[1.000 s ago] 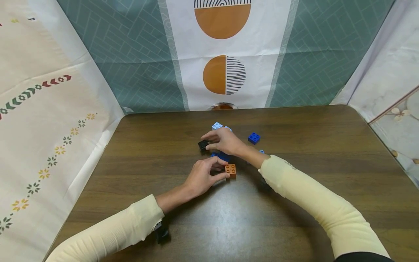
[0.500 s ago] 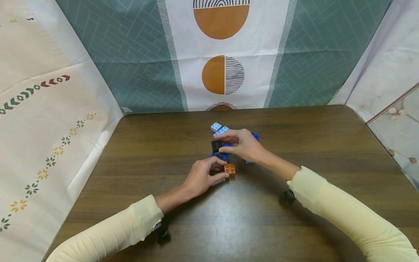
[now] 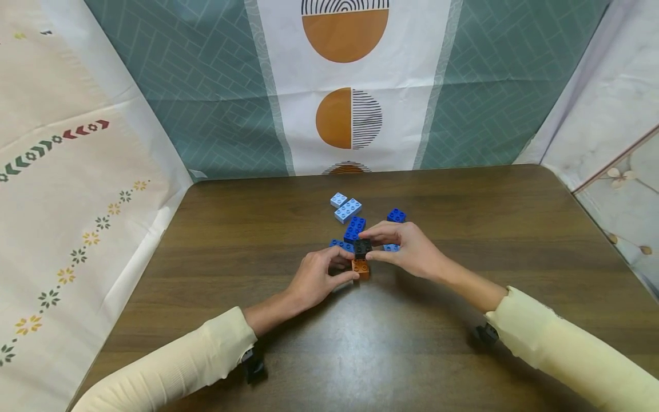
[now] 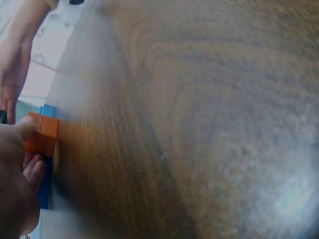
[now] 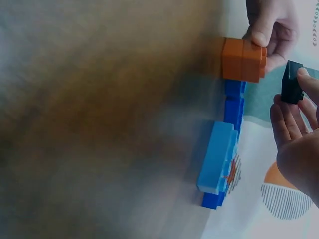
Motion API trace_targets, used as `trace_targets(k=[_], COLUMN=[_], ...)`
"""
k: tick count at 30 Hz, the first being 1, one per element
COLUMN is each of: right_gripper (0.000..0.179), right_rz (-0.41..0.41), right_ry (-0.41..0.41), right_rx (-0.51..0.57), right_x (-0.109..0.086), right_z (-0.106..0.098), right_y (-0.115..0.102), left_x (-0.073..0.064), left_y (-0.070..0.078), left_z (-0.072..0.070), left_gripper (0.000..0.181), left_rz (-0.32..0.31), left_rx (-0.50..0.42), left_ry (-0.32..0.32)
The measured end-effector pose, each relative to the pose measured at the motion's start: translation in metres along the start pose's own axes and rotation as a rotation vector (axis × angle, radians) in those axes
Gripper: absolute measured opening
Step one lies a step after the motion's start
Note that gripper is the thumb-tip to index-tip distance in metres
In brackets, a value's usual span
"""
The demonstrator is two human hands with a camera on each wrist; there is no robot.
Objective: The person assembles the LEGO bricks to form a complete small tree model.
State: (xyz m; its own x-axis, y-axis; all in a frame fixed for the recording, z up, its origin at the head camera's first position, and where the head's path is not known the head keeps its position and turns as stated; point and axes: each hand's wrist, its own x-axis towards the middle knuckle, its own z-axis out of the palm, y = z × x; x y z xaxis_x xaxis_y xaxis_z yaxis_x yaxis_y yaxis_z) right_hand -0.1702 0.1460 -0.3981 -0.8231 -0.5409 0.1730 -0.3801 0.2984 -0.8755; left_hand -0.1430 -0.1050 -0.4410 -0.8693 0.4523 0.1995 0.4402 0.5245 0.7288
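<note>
A brown wooden table (image 3: 463,194) is spread across the lower part of the head view. Behind it, the top is filled by a teal and white cloth (image 3: 216,86) printed with half-circle motifs; the left edge is covered by a cream cloth (image 3: 77,189) patterned with flowers. Pale yellow sleeves (image 3: 175,357) are seen entering from both lower corners.

Near the centre of the frame, an orange block (image 3: 362,270), marked by a seam in the right wrist view, is clamped between the thumb and fingers of the left hand (image 3: 320,278). Just right of centre, a black brick is pinched by the right hand (image 3: 414,250).

Above the orange block in the frame, a long light blue brick (image 3: 348,210) and a long dark blue brick (image 3: 355,228) are laid; another dark blue brick (image 3: 340,245) is partly hidden by the left hand. A small dark blue brick (image 3: 396,215) is seen above the right hand, and a small pale blue brick (image 3: 338,199) beside the long light blue one. The black brick (image 3: 362,248) is held over the orange block's studs, apart from them in the right wrist view.
</note>
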Motion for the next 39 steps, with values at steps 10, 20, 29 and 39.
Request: trace_targets(k=[10, 20, 29, 39], right_gripper=[0.041, 0.039, 0.037, 0.037], right_rz=[0.019, 0.017, 0.069, 0.043], right_ry=[-0.038, -0.025, -0.004, 0.01], right_rx=[0.017, -0.001, -0.041, -0.095], right_x=[-0.012, -0.013, -0.015, -0.016], right_z=[0.011, 0.017, 0.02, 0.021], right_y=[0.006, 0.008, 0.006, 0.002], left_x=[0.001, 0.0, 0.0, 0.002], left_y=[-0.001, -0.001, -0.001, -0.003], left_z=[-0.001, 0.0, 0.0, -0.008], left_gripper=[0.036, 0.034, 0.035, 0.043], left_rz=[0.005, 0.005, 0.01, 0.085], left_rx=[0.023, 0.02, 0.005, -0.028], left_ry=[-0.003, -0.009, -0.006, 0.012])
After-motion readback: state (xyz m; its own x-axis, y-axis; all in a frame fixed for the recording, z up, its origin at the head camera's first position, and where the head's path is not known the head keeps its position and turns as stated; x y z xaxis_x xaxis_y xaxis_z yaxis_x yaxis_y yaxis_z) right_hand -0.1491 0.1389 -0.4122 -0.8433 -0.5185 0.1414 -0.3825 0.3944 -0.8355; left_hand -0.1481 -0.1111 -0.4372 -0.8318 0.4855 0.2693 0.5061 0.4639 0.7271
